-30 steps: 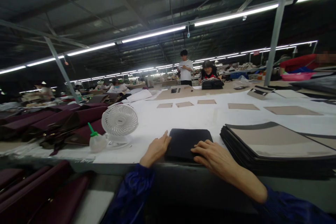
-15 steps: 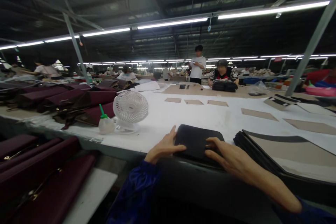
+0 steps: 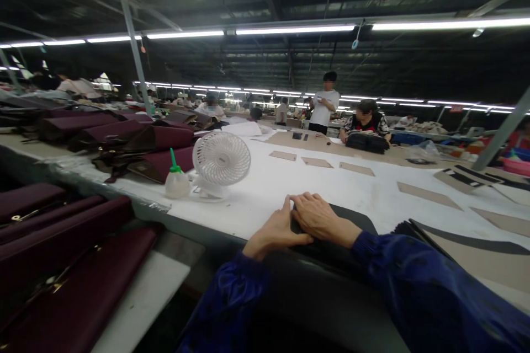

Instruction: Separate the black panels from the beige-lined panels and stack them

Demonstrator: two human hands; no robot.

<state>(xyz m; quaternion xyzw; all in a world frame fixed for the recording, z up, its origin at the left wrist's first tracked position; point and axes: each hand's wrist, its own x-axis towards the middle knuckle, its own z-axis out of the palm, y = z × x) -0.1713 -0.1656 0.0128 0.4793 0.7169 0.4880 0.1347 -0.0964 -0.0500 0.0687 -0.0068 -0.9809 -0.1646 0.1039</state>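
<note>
A black panel [image 3: 355, 219] with rounded corners, perhaps leather or a stack of pieces, lies at the near edge of the white table. My left hand [image 3: 278, 231] wraps round its left edge, thumb across the top and fingers along the far-left corner. Over that same corner my right hand [image 3: 318, 217] curls, fingers together and tips close to my left fingertips. The right hand hides much of the panel. To the right sits a stack of larger beige and black panels [image 3: 476, 253], partly behind my right sleeve.
A white fan [image 3: 222, 158] and a glue bottle with green nozzle [image 3: 177, 183] stand left. Burgundy bags [image 3: 95, 281] lie beside and on the table. Beige pieces [image 3: 356, 169] are spread across the white surface [image 3: 265, 176]. One co-worker [image 3: 364, 121] handles a black stack; another person [image 3: 325, 102] stands behind.
My right hand has moved left across the panel to its far-left corner, meeting my left hand. My left hand keeps its hold. The camera view has turned slightly left.
</note>
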